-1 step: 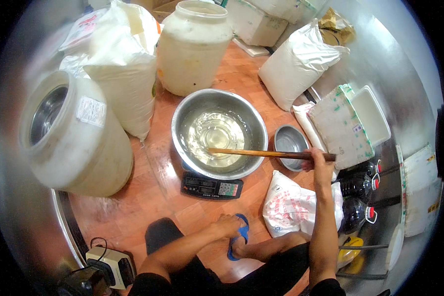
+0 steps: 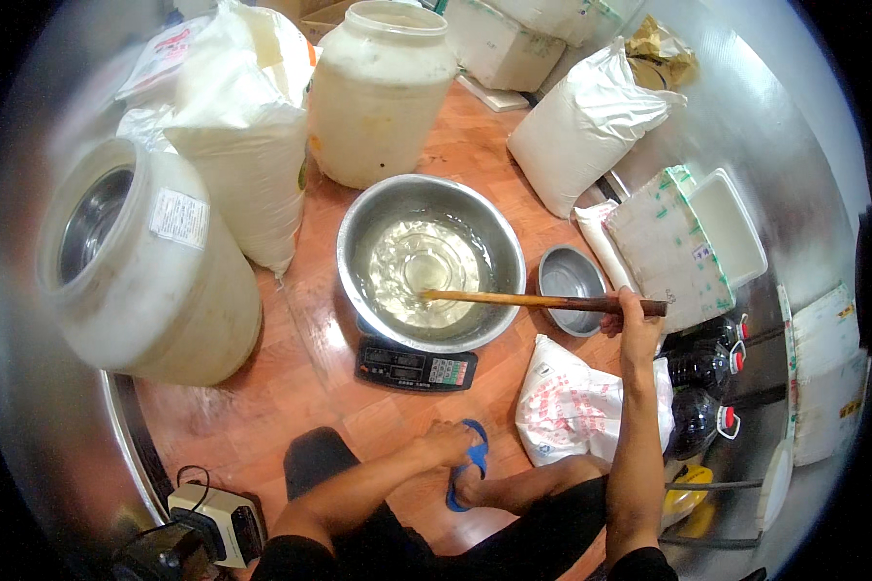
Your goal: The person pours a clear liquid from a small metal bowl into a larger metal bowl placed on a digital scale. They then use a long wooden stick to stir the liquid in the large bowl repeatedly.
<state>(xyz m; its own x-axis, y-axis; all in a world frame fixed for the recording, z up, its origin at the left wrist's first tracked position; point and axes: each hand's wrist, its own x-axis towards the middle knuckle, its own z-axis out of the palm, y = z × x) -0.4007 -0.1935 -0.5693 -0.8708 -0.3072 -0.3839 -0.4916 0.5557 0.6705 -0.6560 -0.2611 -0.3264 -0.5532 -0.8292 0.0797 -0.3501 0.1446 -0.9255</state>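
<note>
My right hand grips the outer end of a long wooden stick. The stick's far tip dips into clear liquid in a large steel bowl. The bowl stands on a black digital scale on the wooden floor. My left hand lies low on my foot beside a blue sandal, holding nothing that I can see. A small empty steel bowl sits just right of the big one, under the stick.
Two big white plastic jars stand at the left and at the back. White sacks, a printed plastic bag, a white tub, dark bottles and an electrical device surround the floor space.
</note>
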